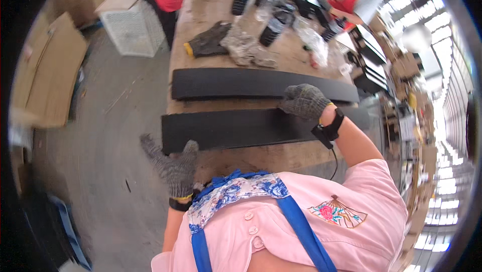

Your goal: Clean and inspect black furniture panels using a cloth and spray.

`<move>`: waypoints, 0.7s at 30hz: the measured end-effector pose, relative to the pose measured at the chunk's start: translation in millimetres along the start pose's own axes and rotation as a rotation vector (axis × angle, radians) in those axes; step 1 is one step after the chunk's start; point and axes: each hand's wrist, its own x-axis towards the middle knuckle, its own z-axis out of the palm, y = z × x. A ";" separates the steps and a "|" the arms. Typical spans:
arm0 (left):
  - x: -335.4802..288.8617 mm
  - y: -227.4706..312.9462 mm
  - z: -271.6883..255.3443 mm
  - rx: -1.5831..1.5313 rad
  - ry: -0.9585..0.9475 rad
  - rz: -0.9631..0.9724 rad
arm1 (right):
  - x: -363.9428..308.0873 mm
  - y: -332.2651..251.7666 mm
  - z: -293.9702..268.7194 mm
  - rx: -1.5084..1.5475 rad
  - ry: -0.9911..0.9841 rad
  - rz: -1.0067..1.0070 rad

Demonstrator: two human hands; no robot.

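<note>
Left hand point(173, 166) in grey knit glove, fingers spread, empty, by near-left end of the nearer long black flat panel point(236, 129) | right hand point(304, 101) gloved, curled on that panel's far edge | second black panel point(251, 84) just beyond | both on wooden workbench point(261, 156)

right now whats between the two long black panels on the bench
In the head view, only a bare strip of wooden bench separates the far black panel from the near black panel.
</note>
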 end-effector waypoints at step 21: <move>-39.9 77.3 165.5 0.895 -0.234 1.092 | -69.9 284.5 35.0 0.059 0.442 0.207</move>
